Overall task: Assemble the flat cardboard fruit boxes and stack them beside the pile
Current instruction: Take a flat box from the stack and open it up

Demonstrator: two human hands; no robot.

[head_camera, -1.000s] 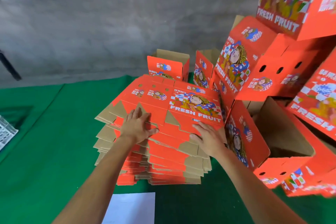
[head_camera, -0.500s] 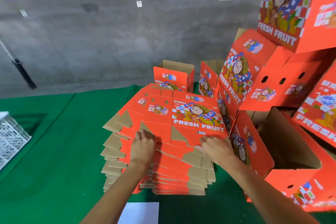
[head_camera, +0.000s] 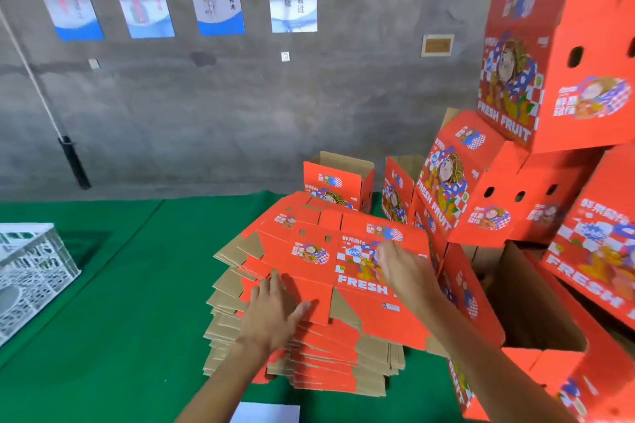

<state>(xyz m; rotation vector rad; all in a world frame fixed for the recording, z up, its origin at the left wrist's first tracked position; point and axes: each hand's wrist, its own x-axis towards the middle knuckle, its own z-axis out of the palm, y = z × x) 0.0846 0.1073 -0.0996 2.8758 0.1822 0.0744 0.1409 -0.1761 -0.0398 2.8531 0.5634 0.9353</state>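
A pile of flat red "FRESH FRUIT" cardboard boxes (head_camera: pixel 323 364) sits on the green table. The top flat box (head_camera: pixel 319 251) is tilted up off the pile, and its near edge overhangs the sheets below. My left hand (head_camera: pixel 275 312) holds its near-left flap, with the thumb spread on the red face. My right hand (head_camera: pixel 402 271) is blurred and lies over the printed panel further in. Its grip is unclear.
Assembled red boxes (head_camera: pixel 481 189) are stacked at the right, with a large one (head_camera: pixel 556 62) on top and an open-topped box (head_camera: pixel 536 302) close to my right arm. A white perforated crate (head_camera: pixel 31 271) stands at the left. Green cloth (head_camera: pixel 120 302) lies between. A white sheet (head_camera: pixel 264 414) lies near me.
The top flat box has risen off the pile. My right hand has moved from the near edge forward onto the printed face. My left hand stays at the near-left flap. The view has tilted upward.
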